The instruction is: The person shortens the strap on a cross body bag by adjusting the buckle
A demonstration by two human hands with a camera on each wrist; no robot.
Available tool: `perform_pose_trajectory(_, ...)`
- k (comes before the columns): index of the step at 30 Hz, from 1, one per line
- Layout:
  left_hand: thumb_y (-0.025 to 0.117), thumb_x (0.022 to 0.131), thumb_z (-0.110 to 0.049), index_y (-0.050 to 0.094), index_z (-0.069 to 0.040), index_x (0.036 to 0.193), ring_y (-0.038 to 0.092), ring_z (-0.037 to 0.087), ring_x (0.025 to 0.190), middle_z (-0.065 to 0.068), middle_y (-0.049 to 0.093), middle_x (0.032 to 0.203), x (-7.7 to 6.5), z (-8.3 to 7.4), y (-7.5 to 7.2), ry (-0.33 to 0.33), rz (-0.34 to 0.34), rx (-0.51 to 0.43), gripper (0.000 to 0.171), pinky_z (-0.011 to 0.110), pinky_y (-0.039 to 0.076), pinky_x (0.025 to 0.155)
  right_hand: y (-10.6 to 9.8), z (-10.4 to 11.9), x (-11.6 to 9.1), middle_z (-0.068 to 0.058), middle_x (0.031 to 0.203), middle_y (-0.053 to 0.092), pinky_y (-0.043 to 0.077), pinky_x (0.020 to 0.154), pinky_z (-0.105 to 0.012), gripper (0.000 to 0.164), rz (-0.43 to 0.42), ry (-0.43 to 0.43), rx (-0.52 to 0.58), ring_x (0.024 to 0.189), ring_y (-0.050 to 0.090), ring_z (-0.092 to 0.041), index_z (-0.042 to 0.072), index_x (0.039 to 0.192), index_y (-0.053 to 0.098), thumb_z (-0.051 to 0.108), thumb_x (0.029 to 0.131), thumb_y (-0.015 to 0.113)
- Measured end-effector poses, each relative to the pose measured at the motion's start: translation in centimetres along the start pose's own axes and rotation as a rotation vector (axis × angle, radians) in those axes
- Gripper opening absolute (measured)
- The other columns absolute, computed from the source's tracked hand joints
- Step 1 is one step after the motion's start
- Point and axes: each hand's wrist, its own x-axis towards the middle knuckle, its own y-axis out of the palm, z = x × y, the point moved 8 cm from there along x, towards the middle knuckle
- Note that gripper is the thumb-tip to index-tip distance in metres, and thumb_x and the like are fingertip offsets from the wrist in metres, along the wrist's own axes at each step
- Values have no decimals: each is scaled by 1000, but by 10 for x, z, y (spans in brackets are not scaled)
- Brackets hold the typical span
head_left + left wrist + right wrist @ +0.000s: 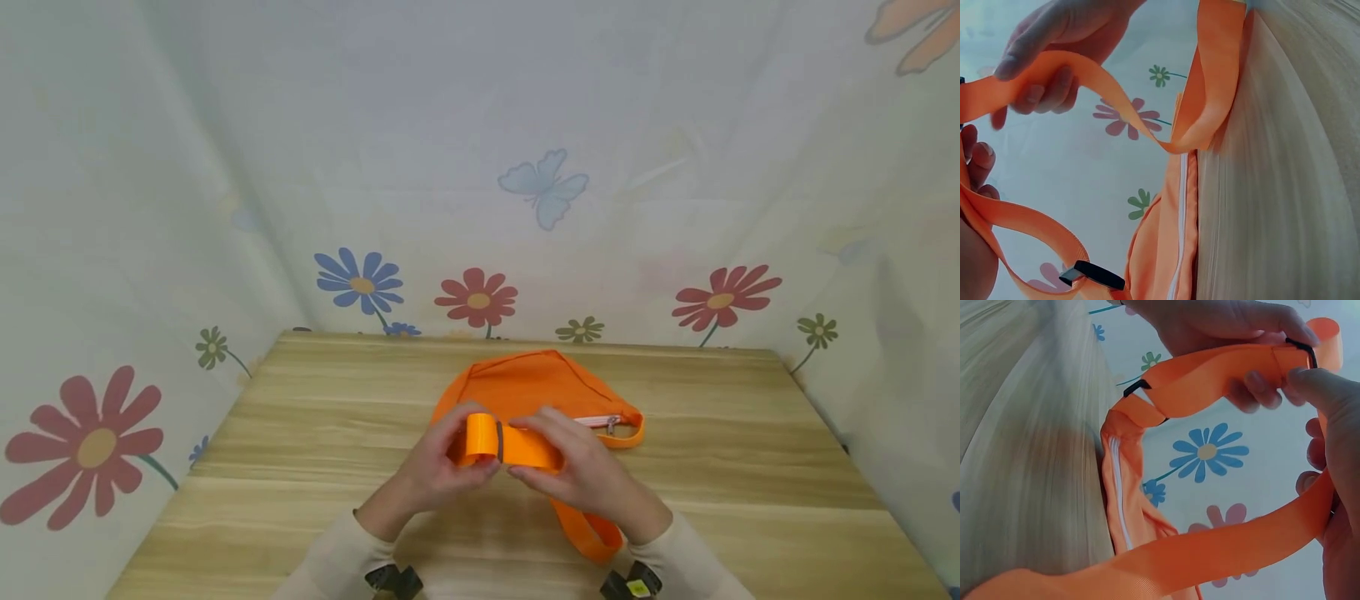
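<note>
Q. What does each hand hold?
A. The left hand (435, 468) pinches the orange strap (534, 450) where it curls over at a black slider (500, 442). Its grip is closed, with thumb and fingers against the webbing. The right hand (583, 468) faces it; its grip is likewise closed, thumb on one side of the strap and fingers on the other, just beside the slider.

Q. Where does the strap lie?
A. Its held part is raised above the table (337, 433), between the two hands and on the near side of the orange bag (517, 385). Below the right hand, a further length hangs in a loop. The right wrist view shows a second slider (1137, 387), farther along the strap and near the bag's end.

Q. And the surroundings?
A. The bag rests on the table's wood-grained top; its pale zip (595, 421) shows to the right, with a metal pull (611, 426). Behind stands a pale backdrop (420, 108) printed with flowers and butterflies. Long, light sleeves (337, 554) cover the forearms.
</note>
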Motion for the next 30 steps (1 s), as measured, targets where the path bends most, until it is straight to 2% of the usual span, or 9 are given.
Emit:
perform_pose_trajectory(5, 78, 87, 12, 51, 0, 131, 61, 20, 87, 12, 59, 103, 1, -2, -5, 48, -22, -10, 53, 27, 62, 81, -4, -12, -7, 1, 118, 70, 58, 80, -23, 50, -18, 40, 73, 94, 62, -9, 13, 134, 67, 15, 90, 89)
perform_pose_trajectory(9, 76, 91, 8, 49, 1, 133, 61, 20, 89, 12, 59, 104, 0, -3, -7, 55, -18, -27, 50, 27, 63, 82, -6, -17, -11, 1, 118, 70, 56, 82, -23, 49, -37, 35, 105, 97, 63, -11, 15, 134, 67, 14, 91, 88)
perform_pose_trajectory(19, 74, 94, 8, 47, 0, 135, 62, 18, 91, 14, 59, 106, 0, 0, -4, 7, -14, -88, 49, 27, 64, 84, -5, -13, -10, -2, 116, 70, 55, 78, -22, 45, -62, 4, 159, 91, 60, -9, 10, 135, 63, 7, 94, 82)
perform_pose_trajectory(26, 75, 98, -2, 47, 2, 136, 63, 19, 96, 14, 59, 110, 1, 3, -1, 7, -13, -111, 47, 26, 63, 91, 2, -10, -10, -2, 116, 71, 58, 88, -25, 39, -54, -12, 151, 96, 64, -11, 8, 136, 59, 13, 102, 76)
perform_pose_trajectory(30, 76, 98, -3, 48, 1, 136, 64, 20, 99, 15, 60, 114, 1, 3, 2, 10, -3, -95, 47, 28, 63, 94, 6, -8, -8, -2, 118, 71, 60, 90, -26, 39, -36, 8, 134, 98, 66, -12, 9, 136, 60, 16, 102, 77)
